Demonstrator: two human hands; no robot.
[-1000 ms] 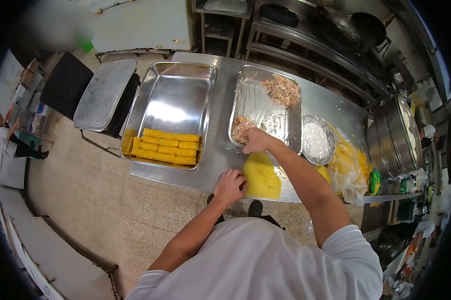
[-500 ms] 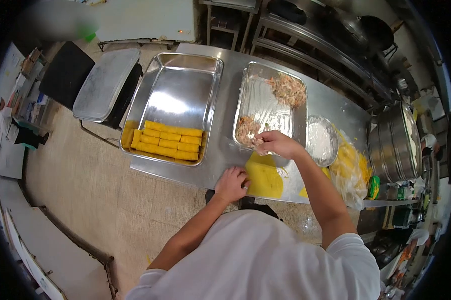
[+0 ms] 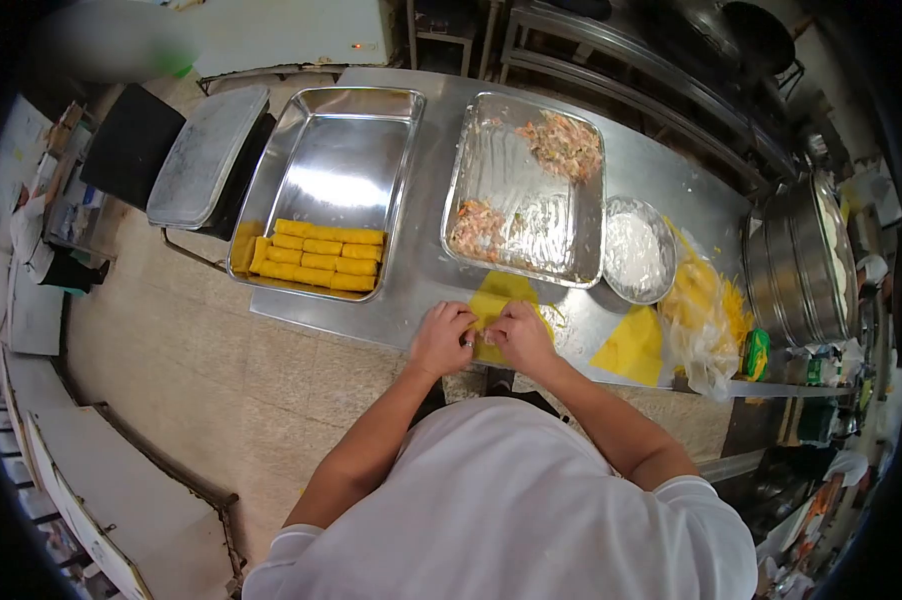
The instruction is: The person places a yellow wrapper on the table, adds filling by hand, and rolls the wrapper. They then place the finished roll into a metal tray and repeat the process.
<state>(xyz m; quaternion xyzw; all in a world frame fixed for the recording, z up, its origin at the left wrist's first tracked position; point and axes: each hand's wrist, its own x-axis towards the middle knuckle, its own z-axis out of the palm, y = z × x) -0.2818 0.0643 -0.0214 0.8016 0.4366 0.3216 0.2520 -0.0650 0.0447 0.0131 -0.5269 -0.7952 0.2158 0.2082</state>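
A yellow wrapper sheet (image 3: 503, 295) lies flat near the front edge of the steel table (image 3: 426, 275). My left hand (image 3: 443, 338) and my right hand (image 3: 519, 335) rest side by side on its near edge, fingers curled over the sheet and pinching it. Whatever filling is on it is hidden under my fingers. Just beyond stands a steel tray (image 3: 522, 215) with two heaps of pink minced filling (image 3: 476, 228). To the left, a deep steel pan (image 3: 339, 170) holds several yellow rolls (image 3: 318, 267) in rows.
A round bowl of white paste (image 3: 638, 262) stands right of the filling tray. Another yellow sheet (image 3: 633, 347) and a plastic bag of yellow sheets (image 3: 704, 312) lie at the right. A big steel steamer pot (image 3: 796, 268) sits far right. A covered tray (image 3: 205, 160) rests on a stool at left.
My right hand left the filling tray, came back toward me with a pinch of filling and now joins my left hand on the wrapper's near edge.
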